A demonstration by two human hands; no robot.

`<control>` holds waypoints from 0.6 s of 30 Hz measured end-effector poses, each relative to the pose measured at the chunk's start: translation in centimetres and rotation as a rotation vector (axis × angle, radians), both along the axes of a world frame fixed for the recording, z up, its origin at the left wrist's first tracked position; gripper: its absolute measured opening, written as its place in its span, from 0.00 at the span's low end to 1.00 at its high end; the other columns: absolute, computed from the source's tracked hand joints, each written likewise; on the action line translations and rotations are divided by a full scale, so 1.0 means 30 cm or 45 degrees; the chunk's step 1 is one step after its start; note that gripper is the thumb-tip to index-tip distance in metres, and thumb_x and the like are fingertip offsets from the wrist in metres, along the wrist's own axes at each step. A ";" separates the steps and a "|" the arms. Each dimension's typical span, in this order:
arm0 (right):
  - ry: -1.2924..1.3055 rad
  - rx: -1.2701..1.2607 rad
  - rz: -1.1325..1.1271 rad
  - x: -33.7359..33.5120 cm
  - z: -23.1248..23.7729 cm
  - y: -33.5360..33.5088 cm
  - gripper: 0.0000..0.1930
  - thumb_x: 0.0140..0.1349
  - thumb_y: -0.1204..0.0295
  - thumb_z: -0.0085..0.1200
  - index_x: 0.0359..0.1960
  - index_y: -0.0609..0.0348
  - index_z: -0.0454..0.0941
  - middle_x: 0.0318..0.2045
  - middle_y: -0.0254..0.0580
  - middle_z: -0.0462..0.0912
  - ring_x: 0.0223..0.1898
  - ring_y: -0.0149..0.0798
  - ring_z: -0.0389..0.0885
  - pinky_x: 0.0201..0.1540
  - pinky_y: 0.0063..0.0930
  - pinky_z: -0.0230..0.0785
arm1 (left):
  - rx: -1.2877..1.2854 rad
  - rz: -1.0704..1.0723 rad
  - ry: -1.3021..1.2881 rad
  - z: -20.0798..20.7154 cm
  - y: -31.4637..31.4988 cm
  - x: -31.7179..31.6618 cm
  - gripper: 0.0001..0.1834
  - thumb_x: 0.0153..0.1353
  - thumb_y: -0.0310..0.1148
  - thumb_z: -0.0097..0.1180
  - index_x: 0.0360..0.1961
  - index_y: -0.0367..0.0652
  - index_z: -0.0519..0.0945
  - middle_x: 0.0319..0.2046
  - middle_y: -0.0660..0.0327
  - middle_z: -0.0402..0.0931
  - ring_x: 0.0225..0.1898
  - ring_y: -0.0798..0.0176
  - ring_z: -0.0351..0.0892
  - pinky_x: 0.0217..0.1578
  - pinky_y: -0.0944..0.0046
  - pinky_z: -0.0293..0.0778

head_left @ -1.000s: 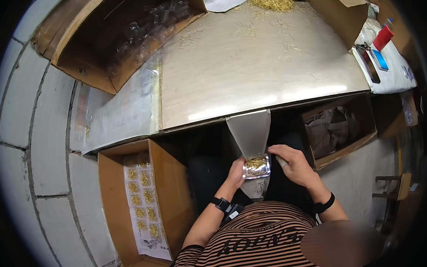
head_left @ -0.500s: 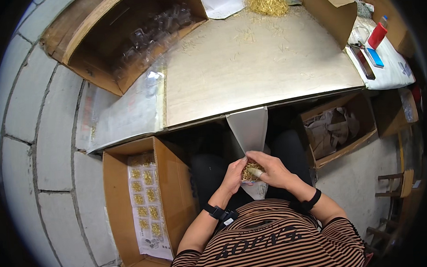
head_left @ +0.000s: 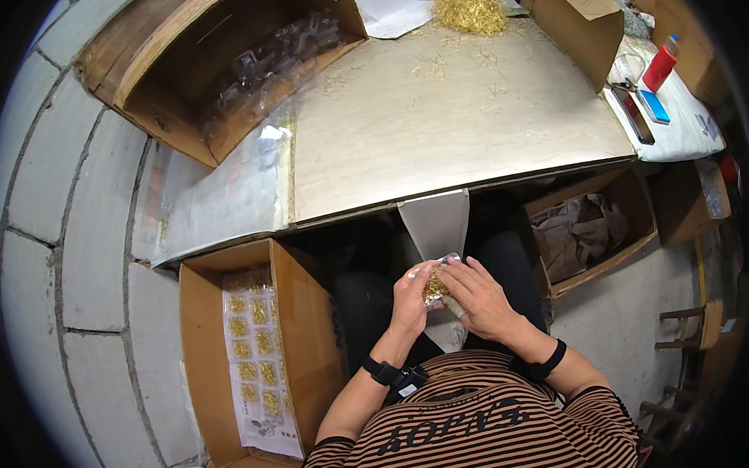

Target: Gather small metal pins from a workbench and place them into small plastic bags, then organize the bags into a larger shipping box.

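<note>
Over my lap, my left hand (head_left: 409,303) grips the side of a small clear plastic box (head_left: 434,290) filled with thin golden pins. My right hand (head_left: 482,303) lies against its other side, fingers across the top and the thumb, in a pale covering, at its lower edge. Part of the box is hidden behind the fingers. Just beyond the hands, a white chute-like panel (head_left: 437,223) slopes down from the table edge.
A pale worktable (head_left: 461,107) bears a pile of golden pins (head_left: 469,13) and scattered strays. A carton (head_left: 169,126) of clear plastic boxes stands at the upper left. Another carton (head_left: 308,352) holds filled packs. At right are a carton with crumpled paper (head_left: 577,235) and a red bottle (head_left: 659,66).
The box has tilted and risen slightly between my hands. My right fingers have shifted from arching over the far edge to lying across its top, more spread.
</note>
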State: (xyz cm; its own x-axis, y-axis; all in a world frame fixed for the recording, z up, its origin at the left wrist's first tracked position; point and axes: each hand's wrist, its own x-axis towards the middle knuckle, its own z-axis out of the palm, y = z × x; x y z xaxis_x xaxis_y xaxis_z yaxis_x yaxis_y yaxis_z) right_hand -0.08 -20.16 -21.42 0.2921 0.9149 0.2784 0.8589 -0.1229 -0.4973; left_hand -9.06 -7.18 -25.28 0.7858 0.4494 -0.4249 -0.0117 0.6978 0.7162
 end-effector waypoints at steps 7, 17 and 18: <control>-0.066 0.033 0.039 0.005 0.018 0.019 0.30 0.45 0.76 0.58 0.55 0.63 0.68 0.55 0.49 0.71 0.59 0.49 0.67 0.63 0.49 0.55 | -0.010 0.123 -0.092 -0.002 0.019 -0.002 0.12 0.67 0.31 0.45 0.44 0.34 0.76 0.37 0.59 0.78 0.37 0.68 0.79 0.38 0.70 0.76; 0.015 0.192 0.011 0.046 0.013 0.011 0.27 0.42 0.78 0.58 0.50 0.64 0.71 0.49 0.50 0.74 0.50 0.50 0.72 0.54 0.46 0.62 | 0.091 0.130 0.015 -0.041 -0.007 0.041 0.09 0.61 0.24 0.53 0.42 0.32 0.78 0.38 0.56 0.79 0.40 0.65 0.79 0.42 0.67 0.75; 0.062 0.339 0.027 0.034 -0.004 0.015 0.31 0.41 0.79 0.58 0.53 0.62 0.69 0.52 0.49 0.72 0.50 0.54 0.72 0.55 0.46 0.62 | 0.151 0.129 0.041 -0.030 -0.003 0.031 0.10 0.60 0.23 0.52 0.41 0.31 0.78 0.39 0.56 0.79 0.39 0.64 0.79 0.43 0.67 0.75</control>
